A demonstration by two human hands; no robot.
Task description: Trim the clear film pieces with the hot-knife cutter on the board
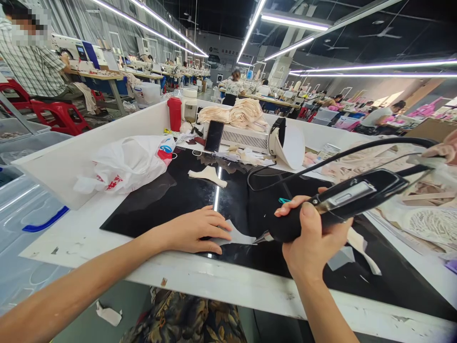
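My left hand (198,231) lies palm down with fingers spread, pressing a pale translucent curved piece (237,235) onto the black sheet (150,209). In my right hand (316,238) is a black corded handheld tool (339,202) with a silver lever and a pointed metal tip (263,237). The tip touches or nearly touches the right end of the pale piece; I cannot tell which. A cream curved cloth piece (207,176) rests farther back on the sheet. To the right of my right hand lie another cream piece (364,250) and a small translucent scrap (341,258).
The tool's thick cable (342,155) arcs over the right side. Behind the sheet stand a phone (214,136), a white vented box (244,138) topped with folded cloth (246,113), and a red bottle (174,114). A plastic bag (124,164) sits left; cloth pieces (428,219) lie right.
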